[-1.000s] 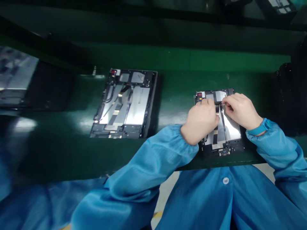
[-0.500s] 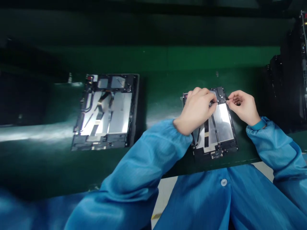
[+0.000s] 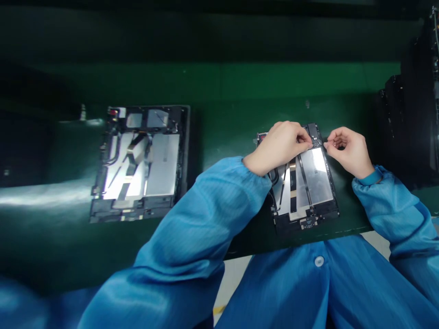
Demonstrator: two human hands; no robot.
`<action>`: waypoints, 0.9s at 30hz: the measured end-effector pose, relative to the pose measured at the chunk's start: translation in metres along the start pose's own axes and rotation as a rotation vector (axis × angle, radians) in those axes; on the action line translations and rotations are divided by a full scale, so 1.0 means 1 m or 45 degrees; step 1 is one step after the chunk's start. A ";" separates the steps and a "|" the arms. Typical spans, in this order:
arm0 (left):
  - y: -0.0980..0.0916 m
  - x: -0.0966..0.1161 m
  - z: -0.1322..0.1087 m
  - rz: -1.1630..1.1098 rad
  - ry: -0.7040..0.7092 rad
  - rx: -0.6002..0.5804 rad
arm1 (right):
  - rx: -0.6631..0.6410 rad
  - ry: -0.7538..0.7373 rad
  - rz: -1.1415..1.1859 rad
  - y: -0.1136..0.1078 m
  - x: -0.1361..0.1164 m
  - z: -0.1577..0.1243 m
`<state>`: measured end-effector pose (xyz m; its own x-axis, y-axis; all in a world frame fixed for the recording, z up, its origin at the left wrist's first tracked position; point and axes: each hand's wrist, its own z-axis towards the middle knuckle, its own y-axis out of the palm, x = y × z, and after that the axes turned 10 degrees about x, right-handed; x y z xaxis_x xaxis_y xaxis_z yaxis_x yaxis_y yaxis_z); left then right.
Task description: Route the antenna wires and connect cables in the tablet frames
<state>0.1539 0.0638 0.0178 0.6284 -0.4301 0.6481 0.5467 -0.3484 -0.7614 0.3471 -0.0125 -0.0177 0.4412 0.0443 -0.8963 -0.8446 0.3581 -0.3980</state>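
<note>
Bare left hand (image 3: 284, 142), fingers curled, is over the upper part of an opened, black-framed rectangular device (image 3: 320, 178) with silver panels on a glossy dark-green bench (image 3: 226, 119). Bare right hand (image 3: 349, 151), fingertips drawn in, is beside the device's upper right edge; I cannot tell whether either grips anything.

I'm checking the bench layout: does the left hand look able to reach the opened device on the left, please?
Probably yes: only bench shows between the left device and the left hand, which is at the right device.
</note>
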 end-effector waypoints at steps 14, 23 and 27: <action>0.005 0.016 0.004 0.106 0.167 0.040 | 0.027 0.080 0.267 0.006 -0.007 0.005; 0.017 -0.001 -0.002 0.069 -0.049 0.241 | -0.150 0.203 0.248 0.018 0.004 0.014; 0.017 0.000 -0.003 0.055 -0.073 0.221 | -0.178 0.248 0.297 0.017 0.005 0.015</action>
<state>0.1618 0.0552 0.0047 0.6809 -0.3919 0.6187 0.6029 -0.1796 -0.7773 0.3396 0.0082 -0.0260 0.1759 -0.0738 -0.9816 -0.9555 0.2271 -0.1883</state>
